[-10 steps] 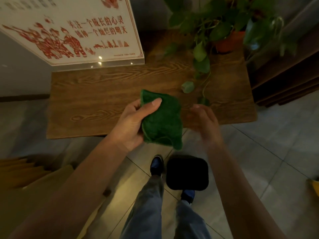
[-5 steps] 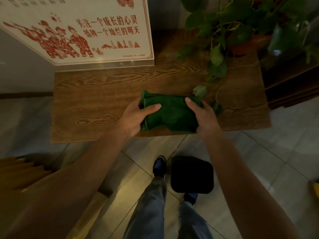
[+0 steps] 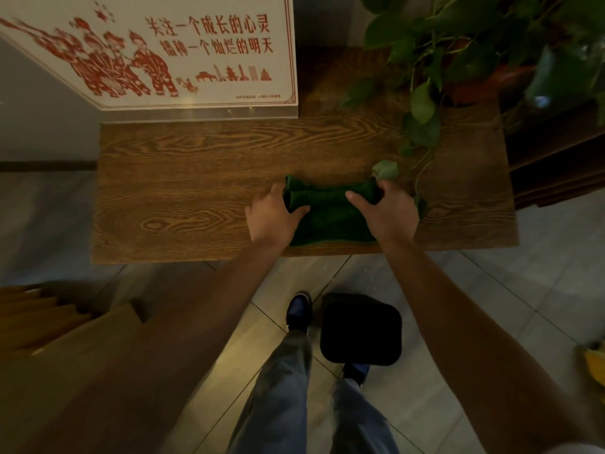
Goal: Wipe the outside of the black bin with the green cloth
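Both hands grip the folded green cloth (image 3: pixel 330 214) at the near edge of the brown wood-grain table (image 3: pixel 196 191): the left hand (image 3: pixel 273 217) pinches its left end, the right hand (image 3: pixel 388 214) its right end. Bare tabletop stretches wide to the left; a trailing green potted plant (image 3: pixel 425 103) and a white sign with red figures (image 3: pixel 183 50) stand along the far edge. Below, the square black bin (image 3: pixel 360 329) sits on the grey tiled floor (image 3: pixel 491 322), just beside the person's blue shoes (image 3: pixel 298 312), with open tiles to its right.
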`<state>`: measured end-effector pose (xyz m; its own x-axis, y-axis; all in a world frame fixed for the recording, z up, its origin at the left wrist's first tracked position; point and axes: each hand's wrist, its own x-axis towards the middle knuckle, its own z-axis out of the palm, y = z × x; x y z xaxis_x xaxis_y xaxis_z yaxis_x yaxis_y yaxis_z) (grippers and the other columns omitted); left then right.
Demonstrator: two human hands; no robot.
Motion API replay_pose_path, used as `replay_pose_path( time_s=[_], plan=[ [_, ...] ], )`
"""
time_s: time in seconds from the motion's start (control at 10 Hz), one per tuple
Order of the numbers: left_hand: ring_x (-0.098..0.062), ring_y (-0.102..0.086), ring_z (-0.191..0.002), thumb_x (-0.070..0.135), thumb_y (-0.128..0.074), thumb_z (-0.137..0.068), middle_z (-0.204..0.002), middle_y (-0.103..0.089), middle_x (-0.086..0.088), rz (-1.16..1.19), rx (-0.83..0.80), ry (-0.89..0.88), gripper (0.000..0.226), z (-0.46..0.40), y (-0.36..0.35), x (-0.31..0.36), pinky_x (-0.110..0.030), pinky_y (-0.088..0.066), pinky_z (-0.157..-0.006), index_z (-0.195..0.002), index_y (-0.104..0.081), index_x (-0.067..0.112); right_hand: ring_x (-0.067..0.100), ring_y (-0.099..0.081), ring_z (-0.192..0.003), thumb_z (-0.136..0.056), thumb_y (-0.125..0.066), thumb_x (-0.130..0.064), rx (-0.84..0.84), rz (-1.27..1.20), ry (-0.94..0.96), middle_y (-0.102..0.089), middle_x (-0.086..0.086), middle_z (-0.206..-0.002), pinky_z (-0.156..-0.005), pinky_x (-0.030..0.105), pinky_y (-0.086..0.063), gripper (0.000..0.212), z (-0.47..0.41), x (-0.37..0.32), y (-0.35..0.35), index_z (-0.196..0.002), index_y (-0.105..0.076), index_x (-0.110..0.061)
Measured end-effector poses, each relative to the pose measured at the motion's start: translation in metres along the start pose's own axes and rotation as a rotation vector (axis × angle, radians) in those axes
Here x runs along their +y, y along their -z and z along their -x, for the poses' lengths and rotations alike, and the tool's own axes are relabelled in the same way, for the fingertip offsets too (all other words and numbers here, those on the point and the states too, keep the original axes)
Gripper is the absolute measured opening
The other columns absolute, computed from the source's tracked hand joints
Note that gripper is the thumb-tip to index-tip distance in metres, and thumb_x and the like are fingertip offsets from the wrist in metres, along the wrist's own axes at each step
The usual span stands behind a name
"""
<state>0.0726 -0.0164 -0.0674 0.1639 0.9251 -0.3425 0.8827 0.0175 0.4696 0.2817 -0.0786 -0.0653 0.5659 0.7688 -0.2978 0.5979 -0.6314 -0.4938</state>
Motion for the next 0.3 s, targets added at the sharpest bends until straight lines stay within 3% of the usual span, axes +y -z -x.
replay_pose_path(
  time_s=[0.1,0.3],
  plan=[
    [-0.035,-0.05,-0.125,0.058,-0.068,-0.085,-0.133,-0.059,-0.01,-0.112,0.047,-0.034,0.07,0.001,0.002,0.003,-0.053,-0.038,-0.099,-0.139,-0.044,0.022,0.031,-0.065,-0.114,-0.08,-0.065,-0.079,0.007,0.044,-0.024,-0.069,0.009,-0.121,-0.085,0.043,-0.054,0.078,0.001,0.005,0.001,-0.127,-0.064,-0.016],
    [-0.037,-0.043,-0.132,0.06,-0.065,-0.086,-0.146,-0.045,-0.013,-0.128,0.121,-0.092,0.08,0.016,0.024,0.015,-0.057,-0.038,-0.105,-0.148,-0.034,0.02,0.038,-0.052,-0.128,-0.088,-0.066,-0.066,0.028,0.022,0.046,-0.053,0.016,-0.138,-0.098,0.05,-0.048,0.078,0.016,-0.013,0.031,-0.137,-0.049,-0.009]
  ],
)
